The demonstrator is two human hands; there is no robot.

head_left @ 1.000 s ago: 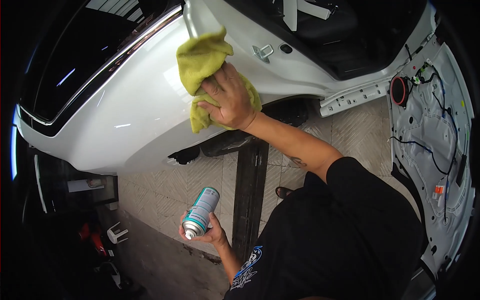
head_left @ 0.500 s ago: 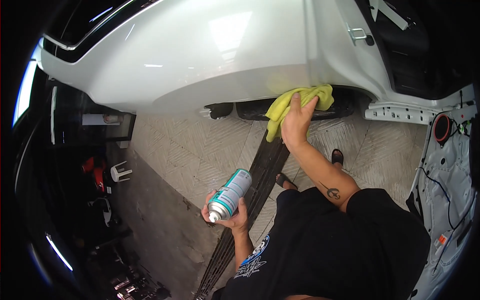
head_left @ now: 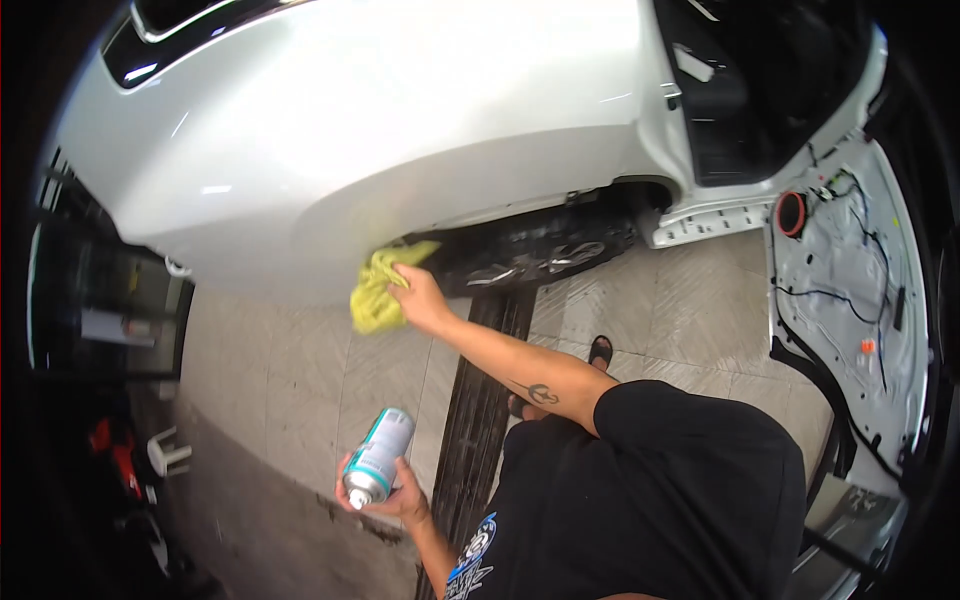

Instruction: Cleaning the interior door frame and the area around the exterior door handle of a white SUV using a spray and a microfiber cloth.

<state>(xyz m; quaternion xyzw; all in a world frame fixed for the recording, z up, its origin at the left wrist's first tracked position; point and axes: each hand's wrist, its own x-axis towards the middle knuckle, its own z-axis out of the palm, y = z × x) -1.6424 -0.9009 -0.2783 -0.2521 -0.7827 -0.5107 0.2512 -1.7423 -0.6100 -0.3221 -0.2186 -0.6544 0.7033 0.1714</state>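
- The right hand (head_left: 420,298) presses a yellow-green microfibre cloth (head_left: 380,290) against the lower edge of the white car body panel (head_left: 400,130), just ahead of the wheel arch; its fingers are closed over the bunched cloth.
- The cloth lies partly on the panel and partly hangs below it, above the tiled floor (head_left: 300,380).
- The left hand (head_left: 395,495) is held low, near the person's body, well apart from the panel; its fingers are wrapped around a silver and teal aerosol spray can (head_left: 380,455), the nozzle end pointing toward the camera.
- A dark tyre (head_left: 530,245) sits in the wheel arch just right of the cloth.
- A dark grated floor drain (head_left: 485,400) runs from under the tyre toward the person.
- At the right, an open car door (head_left: 850,300) shows its stripped inner face with wiring.
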